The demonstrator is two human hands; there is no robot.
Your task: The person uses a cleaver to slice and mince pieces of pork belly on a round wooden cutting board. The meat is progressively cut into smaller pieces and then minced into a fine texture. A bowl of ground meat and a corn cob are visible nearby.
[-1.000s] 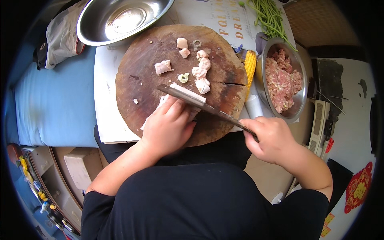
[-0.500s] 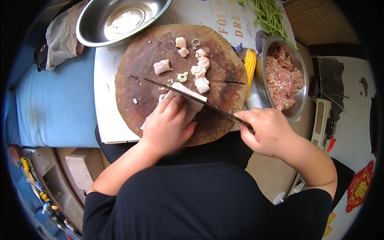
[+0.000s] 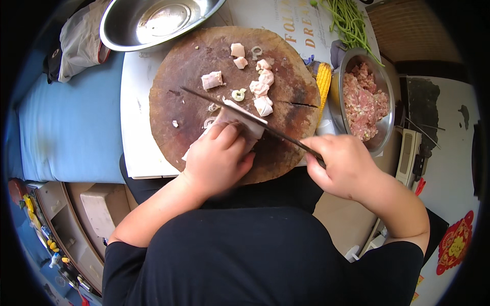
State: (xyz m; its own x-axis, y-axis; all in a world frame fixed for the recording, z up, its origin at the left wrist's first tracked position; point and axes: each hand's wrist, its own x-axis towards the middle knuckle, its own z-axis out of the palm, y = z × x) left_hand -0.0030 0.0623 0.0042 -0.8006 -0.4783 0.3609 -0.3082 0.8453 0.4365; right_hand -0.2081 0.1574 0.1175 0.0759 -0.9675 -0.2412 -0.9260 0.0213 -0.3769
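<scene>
We held the cleaver [image 3: 240, 115] in our right hand [image 3: 343, 166], fingers wrapped tight round its handle, the blade running away from that hand across the round wooden chopping board [image 3: 189, 66] toward our left. Our left hand [image 3: 217, 158] lay flat-curled on the pale slab of meat [image 3: 245, 120], fingertips [image 3: 229, 130] pressing it down just behind the blade.

To cut well here, we judged that the left fingertips should stay tucked back, knuckles guiding the flat of the blade, and that the slab should be held firm so that it could not slide on the board. Thin, even strokes looked right, with the tip of the cleaver kept low.

The slab sat directly under the left fingers and touching the blade, between our two hands. Beyond the blade, away from both hands, lay the cut pieces [image 3: 263, 89], with a few pale green rings of sliced scallion [image 3: 238, 95] among them. Past the right hand stood a steel bowl of minced meat [image 3: 361, 99], with a cob of corn [image 3: 323, 84] just beside it. Beyond the left hand, off the far edge of the board, sat an empty steel basin [image 3: 158, 20].
</scene>
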